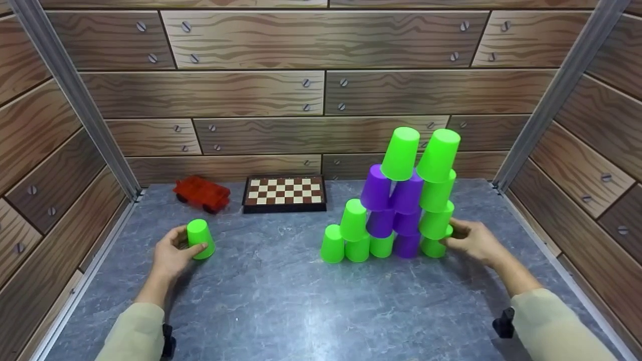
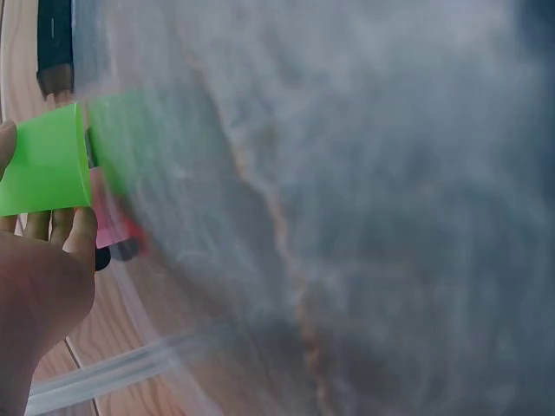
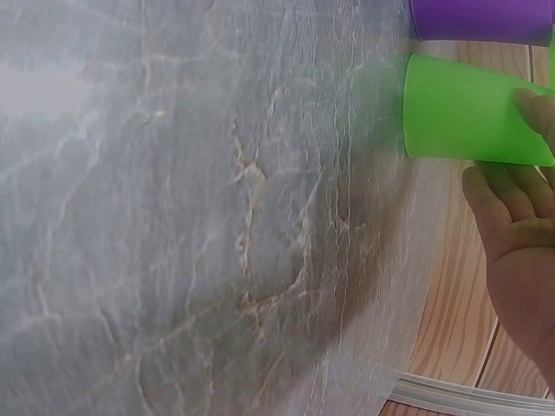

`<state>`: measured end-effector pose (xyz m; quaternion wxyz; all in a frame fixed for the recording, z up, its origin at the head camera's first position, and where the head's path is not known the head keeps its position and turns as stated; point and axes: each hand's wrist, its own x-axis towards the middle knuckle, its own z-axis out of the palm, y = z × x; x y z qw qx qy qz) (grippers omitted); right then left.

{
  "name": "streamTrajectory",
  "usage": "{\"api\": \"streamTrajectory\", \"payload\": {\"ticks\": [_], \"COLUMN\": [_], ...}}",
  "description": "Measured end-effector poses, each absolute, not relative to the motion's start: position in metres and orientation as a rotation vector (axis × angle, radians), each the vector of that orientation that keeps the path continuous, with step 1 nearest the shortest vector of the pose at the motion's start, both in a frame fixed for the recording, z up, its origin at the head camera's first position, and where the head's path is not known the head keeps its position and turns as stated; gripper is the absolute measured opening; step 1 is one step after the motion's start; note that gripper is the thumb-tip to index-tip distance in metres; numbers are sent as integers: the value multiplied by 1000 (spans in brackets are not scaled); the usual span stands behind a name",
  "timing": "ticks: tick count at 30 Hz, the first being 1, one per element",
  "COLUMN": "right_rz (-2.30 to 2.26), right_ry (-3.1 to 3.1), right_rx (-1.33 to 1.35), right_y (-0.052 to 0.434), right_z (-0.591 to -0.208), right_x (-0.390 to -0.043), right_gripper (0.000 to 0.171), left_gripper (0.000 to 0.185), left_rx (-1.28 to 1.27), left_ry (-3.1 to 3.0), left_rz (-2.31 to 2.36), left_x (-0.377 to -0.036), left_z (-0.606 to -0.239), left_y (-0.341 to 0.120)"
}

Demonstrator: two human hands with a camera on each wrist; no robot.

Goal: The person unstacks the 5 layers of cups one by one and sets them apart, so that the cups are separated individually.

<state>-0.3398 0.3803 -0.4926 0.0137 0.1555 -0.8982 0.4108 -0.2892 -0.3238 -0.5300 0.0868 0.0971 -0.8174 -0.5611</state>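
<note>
My left hand [image 1: 171, 252] holds an upside-down green cup [image 1: 199, 238] at the left of the table, thumb in front. In the left wrist view, my fingers lie along that green cup [image 2: 48, 160]. On the right, a tall stack of upside-down green and purple cups rises in several levels. My right hand [image 1: 474, 243] is at its lower right, gripping a green cup [image 1: 433, 248] in the bottom row. The right wrist view shows thumb and fingers on either side of this green cup [image 3: 468, 113], beside a purple cup [image 3: 481, 19]. Two green cups [image 1: 439, 155] top the stack.
A red toy car [image 1: 202, 193] stands at the back left. Next to it lies a checkered game board [image 1: 284, 193] with a dark frame. Wood-patterned panels [image 1: 321, 40] enclose the grey marbled table [image 1: 281, 301] at the back and sides.
</note>
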Motion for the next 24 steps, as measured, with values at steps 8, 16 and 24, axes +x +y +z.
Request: {"api": "streamTrajectory", "payload": {"ticks": [8, 16, 24], "right_rz": [1285, 1293, 1295], "right_ry": [-2796, -2800, -2792], "right_rx": [471, 460, 464], "right_y": [381, 379, 379], "right_z": [-492, -492, -493], "right_x": [-340, -337, -339], "right_gripper": [62, 63, 63], "left_gripper": [68, 73, 87], "left_rx": [308, 327, 262], "left_ry": [-2417, -2433, -2453], "left_rz": [-1734, -1745, -1695], "left_x": [-295, -298, -290], "left_z": [-533, -531, -508], "left_y": [-326, -326, -333]}}
